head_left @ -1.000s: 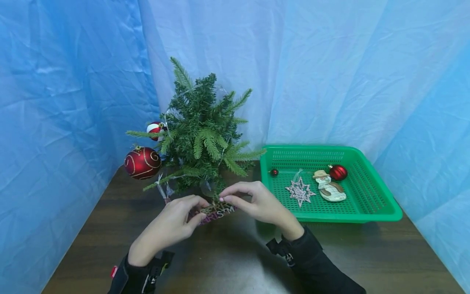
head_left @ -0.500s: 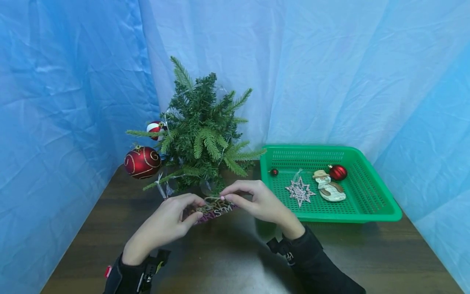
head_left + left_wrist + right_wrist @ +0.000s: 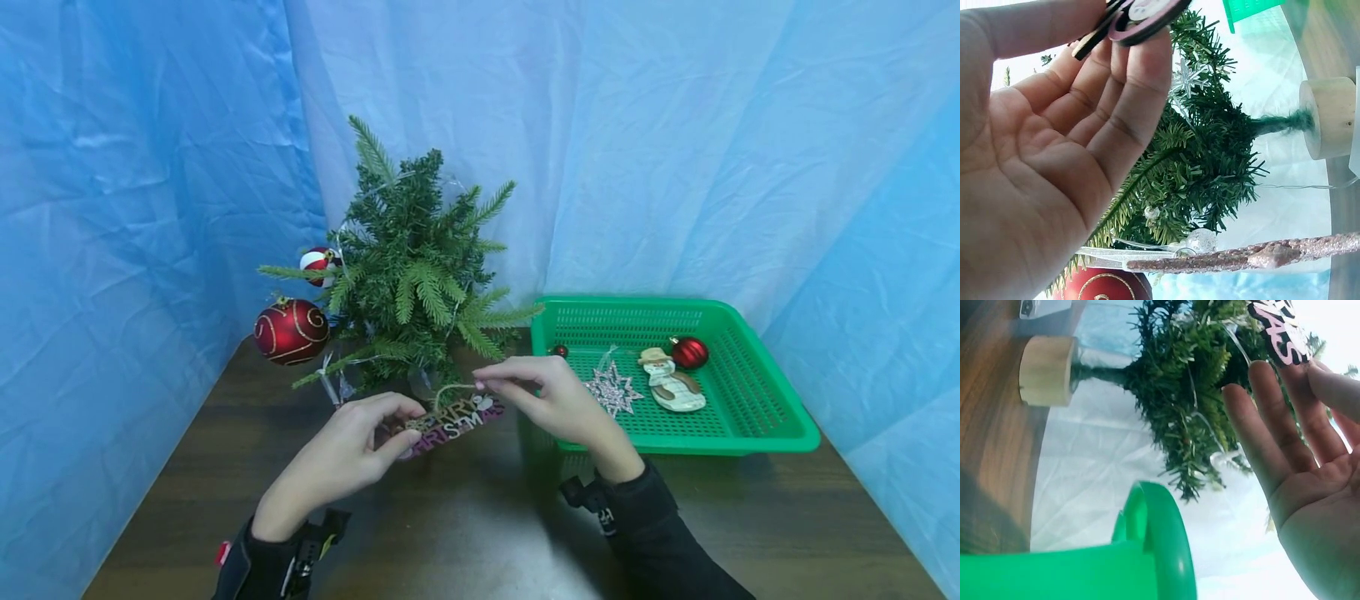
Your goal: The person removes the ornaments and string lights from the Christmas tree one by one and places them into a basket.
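Observation:
My left hand (image 3: 341, 454) pinches the left end of a lettered "Merry Christmas" sign (image 3: 463, 422) between thumb and fingers, in front of the small artificial Christmas tree (image 3: 420, 275). A twine loop (image 3: 448, 387) rises from the sign's top, its far end pinched by the thumb and fingertip of my right hand (image 3: 555, 404). In the left wrist view the sign's edge (image 3: 1147, 22) shows at the fingertips. The right wrist view has the sign's other end (image 3: 1282, 334) close to the right fingertips. The sign hangs tilted, its right end higher.
A large red bauble (image 3: 291, 332) and a striped bauble (image 3: 318, 267) hang at the tree's left. A pink glittery ornament (image 3: 1272, 253) hangs near the left hand. The green basket (image 3: 675, 445) at right holds a glitter star (image 3: 613, 387), snowman (image 3: 678, 390) and red baubles (image 3: 689, 352).
My right hand has moved right and slightly up, drawing the twine loop out from the sign. More of the sign's lettering shows. The left hand has shifted slightly left, still holding the sign.

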A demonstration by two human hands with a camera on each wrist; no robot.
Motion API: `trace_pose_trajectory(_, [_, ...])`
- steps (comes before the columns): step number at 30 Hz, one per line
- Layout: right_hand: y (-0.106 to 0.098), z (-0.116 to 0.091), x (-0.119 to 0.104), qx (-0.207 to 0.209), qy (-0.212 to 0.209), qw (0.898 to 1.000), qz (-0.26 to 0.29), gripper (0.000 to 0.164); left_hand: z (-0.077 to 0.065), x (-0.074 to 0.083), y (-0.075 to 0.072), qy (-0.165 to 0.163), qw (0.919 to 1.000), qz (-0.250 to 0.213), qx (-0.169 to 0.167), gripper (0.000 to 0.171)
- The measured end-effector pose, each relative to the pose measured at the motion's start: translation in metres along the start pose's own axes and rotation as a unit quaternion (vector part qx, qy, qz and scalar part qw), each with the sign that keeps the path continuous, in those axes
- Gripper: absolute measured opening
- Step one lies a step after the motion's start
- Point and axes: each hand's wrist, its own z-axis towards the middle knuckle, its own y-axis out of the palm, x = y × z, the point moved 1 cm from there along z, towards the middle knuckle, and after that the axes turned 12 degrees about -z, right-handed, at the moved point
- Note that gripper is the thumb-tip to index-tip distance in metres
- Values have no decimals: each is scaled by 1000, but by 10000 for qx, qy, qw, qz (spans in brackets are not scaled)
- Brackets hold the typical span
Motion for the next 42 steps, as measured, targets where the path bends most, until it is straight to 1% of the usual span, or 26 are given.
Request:
trace_pose_trajectory(7, [-6, -4, 2, -193, -60, 9996, -178, 24, 2, 3, 2, -90, 9998, -111, 171, 20])
trace_pose_trajectory(18, [-11, -8, 1, -647, -44, 9976, 259, 30, 3, 5, 3, -168, 9995, -132, 218, 22])
trace_pose_trajectory(21, [-11, -8, 1, -658, 0, 9973, 326, 29, 3, 6, 3, -142, 9994, -165, 261, 23])
trace_pose_trajectory(29, [-9, -6, 3, -506, 296, 9983, 77, 21, 6, 4, 9, 29, 9989, -301, 360, 22])
trace_pose_trajectory(34, [-10, -7, 4, -445, 415, 9981, -74, 21, 7, 5, 13, 25, 9988, -317, 374, 22])
trace_pose_trajectory(40, [-11, -7, 6, -408, 459, 9981, -100, 20, 9, 5, 16, 40, 9989, -261, 399, 22])
trace_pose_trajectory(42, [-12, -6, 7, -388, 487, 9981, 3, 20, 11, 5, 17, 104, 9987, -277, 410, 22])
